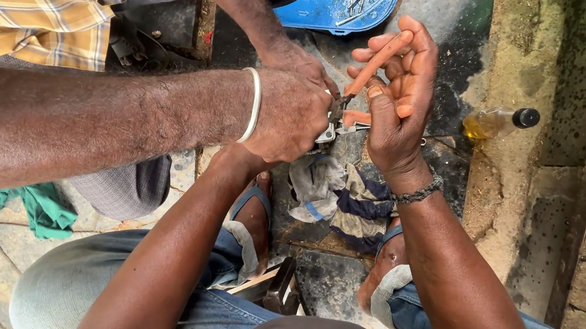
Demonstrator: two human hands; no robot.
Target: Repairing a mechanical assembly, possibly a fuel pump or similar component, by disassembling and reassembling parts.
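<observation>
Fingers (394, 78) of the right hand (398, 103) wrap the orange-handled pliers (373, 67), handles spread, nose pointing down onto a small metal part (331, 127) for leverage. Left hand (275, 150) lies mostly hidden under a co-worker's forearm (77, 128); its grip cannot be judged, though it probably steadies the part. Co-worker's hands (292, 101) clamp the part above a striped rag (342, 200) on the floor.

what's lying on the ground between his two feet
A crumpled striped rag lies on the dark stone between the left foot and right foot, in the head view.
</observation>
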